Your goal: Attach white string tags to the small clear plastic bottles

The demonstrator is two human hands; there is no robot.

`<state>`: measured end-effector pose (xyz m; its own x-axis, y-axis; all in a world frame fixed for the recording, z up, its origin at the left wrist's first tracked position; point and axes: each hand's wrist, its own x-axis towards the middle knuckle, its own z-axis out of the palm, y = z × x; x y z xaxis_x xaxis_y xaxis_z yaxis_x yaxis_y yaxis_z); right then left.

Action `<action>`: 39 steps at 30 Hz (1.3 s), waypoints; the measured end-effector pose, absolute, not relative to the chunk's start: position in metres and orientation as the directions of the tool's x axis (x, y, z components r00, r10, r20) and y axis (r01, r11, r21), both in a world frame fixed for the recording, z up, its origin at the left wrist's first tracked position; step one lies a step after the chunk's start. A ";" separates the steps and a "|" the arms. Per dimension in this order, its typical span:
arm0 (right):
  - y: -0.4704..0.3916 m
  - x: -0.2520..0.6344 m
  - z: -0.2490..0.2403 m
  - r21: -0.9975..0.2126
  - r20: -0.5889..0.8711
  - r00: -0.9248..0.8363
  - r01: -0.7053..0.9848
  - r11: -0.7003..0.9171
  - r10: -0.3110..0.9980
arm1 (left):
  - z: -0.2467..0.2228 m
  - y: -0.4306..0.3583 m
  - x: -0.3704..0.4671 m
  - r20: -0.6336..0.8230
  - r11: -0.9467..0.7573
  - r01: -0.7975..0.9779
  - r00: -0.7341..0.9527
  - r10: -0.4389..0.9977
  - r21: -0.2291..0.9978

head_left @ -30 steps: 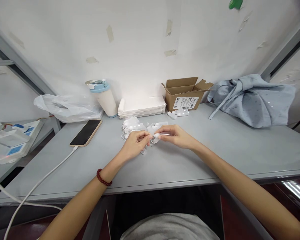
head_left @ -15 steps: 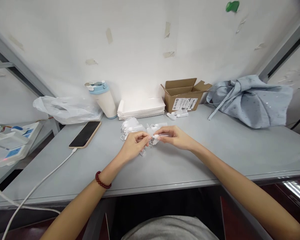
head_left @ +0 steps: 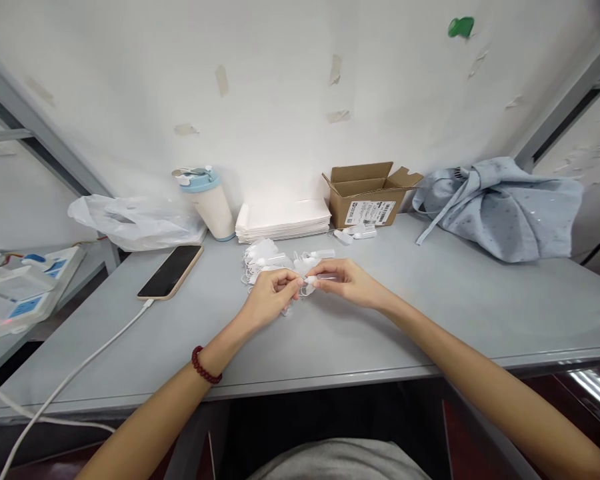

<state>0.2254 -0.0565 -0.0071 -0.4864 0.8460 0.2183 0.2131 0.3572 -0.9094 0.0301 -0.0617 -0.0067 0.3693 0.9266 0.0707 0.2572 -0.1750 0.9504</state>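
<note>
My right hand (head_left: 353, 283) pinches a small clear tube with a white cap (head_left: 311, 281), its cap end pointing left. Close beside it, my left hand (head_left: 269, 297) has thumb and fingertips pressed together at the cap; what lies between them is too small to make out. Just behind the hands is a heap of white tags with string loops (head_left: 260, 252), partly hidden by my left hand. Another clear capped tube (head_left: 324, 254) lies beyond my right fingertips. More tubes (head_left: 364, 231) rest in front of the cardboard box.
Along the wall stand a plastic bag (head_left: 135, 223), a tumbler (head_left: 211, 207), a stack of white paper (head_left: 283, 223), an open cardboard box (head_left: 363, 203) and a blue cloth bag (head_left: 505, 210). A phone (head_left: 171, 272) on a white cable (head_left: 85, 367) lies at left.
The view has tilted up slightly, so everything sits a little lower. Both hands keep their pinch close together, with only slight finger movement at the cap.
</note>
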 end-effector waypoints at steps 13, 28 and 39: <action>-0.059 0.222 -0.004 -0.930 0.224 -0.468 0.158 0.331 0.855 | 0.007 -0.056 0.024 0.052 -0.139 0.235 0.344 0.938 0.962; -0.055 0.224 -0.004 -0.902 0.262 -0.241 0.282 0.326 0.934 | -0.002 -0.048 0.019 0.145 -0.146 0.036 0.028 0.989 0.989; -0.050 0.212 -0.031 -0.702 0.485 -0.228 0.475 0.531 0.844 | 0.002 -0.049 0.019 0.120 -0.120 0.007 -0.009 0.993 0.993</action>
<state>0.2119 -0.0503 -0.0305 -0.2281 0.8442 0.4851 0.4747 0.5314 -0.7016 0.0195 -0.0492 0.0024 -0.0085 0.9927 0.1204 0.0072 -0.1203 0.9927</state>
